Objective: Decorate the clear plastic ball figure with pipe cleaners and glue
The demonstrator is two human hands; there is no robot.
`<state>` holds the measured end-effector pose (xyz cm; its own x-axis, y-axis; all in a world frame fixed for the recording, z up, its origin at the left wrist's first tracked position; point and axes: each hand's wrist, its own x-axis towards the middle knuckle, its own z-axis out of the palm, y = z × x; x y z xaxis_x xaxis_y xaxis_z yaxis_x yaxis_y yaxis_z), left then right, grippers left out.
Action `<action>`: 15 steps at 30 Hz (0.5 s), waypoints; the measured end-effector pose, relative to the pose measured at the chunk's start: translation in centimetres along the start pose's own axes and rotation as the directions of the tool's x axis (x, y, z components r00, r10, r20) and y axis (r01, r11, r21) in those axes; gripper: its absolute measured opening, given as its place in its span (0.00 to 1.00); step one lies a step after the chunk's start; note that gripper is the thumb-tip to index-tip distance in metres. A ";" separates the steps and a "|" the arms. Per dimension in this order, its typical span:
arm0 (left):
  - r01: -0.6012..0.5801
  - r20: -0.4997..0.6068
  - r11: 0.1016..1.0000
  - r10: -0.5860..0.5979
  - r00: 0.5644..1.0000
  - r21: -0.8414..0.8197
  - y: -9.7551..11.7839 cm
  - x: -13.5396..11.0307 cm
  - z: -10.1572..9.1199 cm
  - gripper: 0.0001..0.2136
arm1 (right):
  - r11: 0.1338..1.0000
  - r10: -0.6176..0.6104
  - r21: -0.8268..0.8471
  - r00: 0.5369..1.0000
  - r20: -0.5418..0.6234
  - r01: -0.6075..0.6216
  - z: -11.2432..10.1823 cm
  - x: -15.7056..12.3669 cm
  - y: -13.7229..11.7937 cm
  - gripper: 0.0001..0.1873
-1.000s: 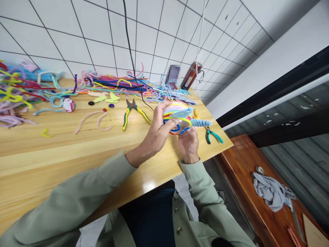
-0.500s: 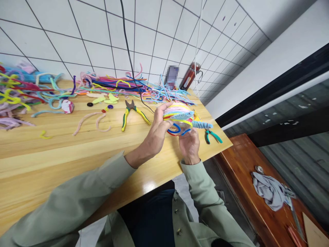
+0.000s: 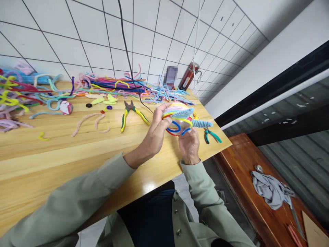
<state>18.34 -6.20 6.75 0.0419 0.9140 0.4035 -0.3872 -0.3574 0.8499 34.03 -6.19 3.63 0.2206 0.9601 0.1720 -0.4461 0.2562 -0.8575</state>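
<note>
Both hands hold a rounded craft piece wound with pink, yellow, blue and red pipe cleaners, above the right part of the table. A clear, see-through patch shows on its near side, and a fuzzy light blue strip juts out to the right. My left hand is wrapped round its left side, thumb on the near face and fingers over the top. From below, my right hand grips it, its fingertips partly hidden behind the piece. Yellow-green pliers lie left of my hands, and small teal pliers lie to the right.
Heaps of pipe cleaners line the wall side of the wooden table. A red-brown flask and a blurred-out upright object stand behind them. A black cable hangs down to the tabletop. A grey cloth lies on a lower brown surface.
The view has shifted very slightly. Both hands keep their hold on the craft piece, which has barely turned.
</note>
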 end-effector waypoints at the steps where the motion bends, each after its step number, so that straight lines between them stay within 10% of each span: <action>1: -0.002 -0.001 1.000 0.002 1.000 -0.005 -0.1 0.0 0.0 0.22 | 1.000 -0.001 0.002 1.000 0.002 0.001 0.0 0.0 0.0 0.10; 15: 0.039 -0.025 0.999 -0.040 0.999 -0.029 -1.1 0.6 -0.9 0.24 | 0.999 0.017 -0.033 1.000 -0.017 -0.017 1.0 0.0 0.0 0.13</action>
<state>17.91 -5.08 5.77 0.0345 0.9319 0.3610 -0.4116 -0.3159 0.8549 33.17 -6.09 4.05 0.2281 0.9622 0.1490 -0.4212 0.2355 -0.8758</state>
